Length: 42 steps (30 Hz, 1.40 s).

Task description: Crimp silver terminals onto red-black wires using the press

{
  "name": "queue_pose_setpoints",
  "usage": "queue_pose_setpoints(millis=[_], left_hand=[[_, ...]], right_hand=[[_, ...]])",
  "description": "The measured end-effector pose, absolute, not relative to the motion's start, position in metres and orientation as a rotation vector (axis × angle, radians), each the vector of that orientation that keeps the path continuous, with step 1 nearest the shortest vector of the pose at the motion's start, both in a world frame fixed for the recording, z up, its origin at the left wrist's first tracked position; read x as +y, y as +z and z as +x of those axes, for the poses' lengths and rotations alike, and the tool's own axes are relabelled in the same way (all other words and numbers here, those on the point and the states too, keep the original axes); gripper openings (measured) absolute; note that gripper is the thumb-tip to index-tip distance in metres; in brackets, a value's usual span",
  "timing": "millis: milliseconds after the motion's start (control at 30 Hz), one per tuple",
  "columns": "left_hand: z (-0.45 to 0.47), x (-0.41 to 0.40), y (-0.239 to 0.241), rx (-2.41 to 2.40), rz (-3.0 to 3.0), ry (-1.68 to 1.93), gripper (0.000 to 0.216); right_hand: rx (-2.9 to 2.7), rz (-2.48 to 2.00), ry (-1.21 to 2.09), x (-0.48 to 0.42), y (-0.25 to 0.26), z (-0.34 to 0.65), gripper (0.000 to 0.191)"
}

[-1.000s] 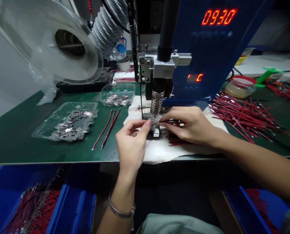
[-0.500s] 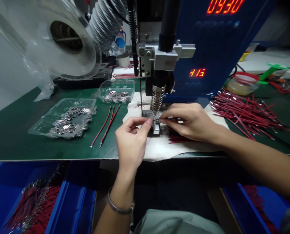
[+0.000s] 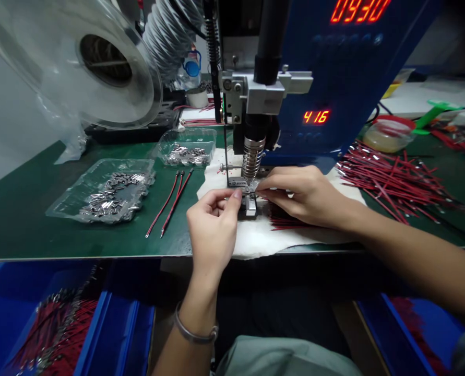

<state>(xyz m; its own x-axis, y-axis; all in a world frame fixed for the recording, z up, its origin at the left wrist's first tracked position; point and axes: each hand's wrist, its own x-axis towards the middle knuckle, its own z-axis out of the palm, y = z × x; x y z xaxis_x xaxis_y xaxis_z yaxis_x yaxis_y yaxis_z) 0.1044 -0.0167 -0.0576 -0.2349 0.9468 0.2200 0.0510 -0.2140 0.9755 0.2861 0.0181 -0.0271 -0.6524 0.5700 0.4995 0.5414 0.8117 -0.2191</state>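
My left hand [image 3: 212, 222] pinches thumb and forefinger together just left of the small metal fixture [image 3: 250, 204] under the machine's spring-wrapped tip [image 3: 253, 159]. Whatever sits in that pinch is too small to name. From the other side, my right hand [image 3: 310, 196] has its thumb and fingers closed close to the same fixture; what they hold is hidden. Beneath the right palm, a bunch of dark red wires [image 3: 285, 224] lies on a white cloth [image 3: 251, 243]. The blue machine [image 3: 314, 57] stands directly behind both hands, its red digits lit.
Two clear trays of small metal parts, a nearer one [image 3: 66, 201] and a farther one [image 3: 212, 138], stand left beside loose red wires [image 3: 173, 203]. A wire pile [image 3: 396, 183] and a red-lidded tub [image 3: 389, 136] are right. Blue bins [image 3: 115, 334] sit below the table edge.
My left hand has shifted very slightly, its thumb moving a little left of the fixture. The lower display now reads 416. My right hand stays where it was.
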Motion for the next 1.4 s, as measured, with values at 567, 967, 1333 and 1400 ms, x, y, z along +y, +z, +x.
queue_pose_setpoints(millis=[567, 967, 1333, 1400], left_hand=[[0.1032, -0.0180, -0.0582, 1.279, 1.286, 1.561, 0.023], [0.1037, -0.0188, -0.0566, 1.302, 1.292, 1.555, 0.023], [0.1034, -0.0181, -0.0577, 1.306, 1.297, 1.556, 0.023], [0.1037, -0.0183, -0.0573, 1.304, 1.291, 1.558, 0.023]], right_hand=[[-2.424, -0.840, 0.069, 0.0175, -0.0269, 0.2855, 0.016], [-2.416, -0.825, 0.044, 0.0178, -0.0282, 0.2850, 0.016], [-2.416, -0.830, 0.045, 0.0181, -0.0286, 0.2848, 0.016], [-2.416, -0.826, 0.047, 0.0180, -0.0286, 0.2849, 0.016]])
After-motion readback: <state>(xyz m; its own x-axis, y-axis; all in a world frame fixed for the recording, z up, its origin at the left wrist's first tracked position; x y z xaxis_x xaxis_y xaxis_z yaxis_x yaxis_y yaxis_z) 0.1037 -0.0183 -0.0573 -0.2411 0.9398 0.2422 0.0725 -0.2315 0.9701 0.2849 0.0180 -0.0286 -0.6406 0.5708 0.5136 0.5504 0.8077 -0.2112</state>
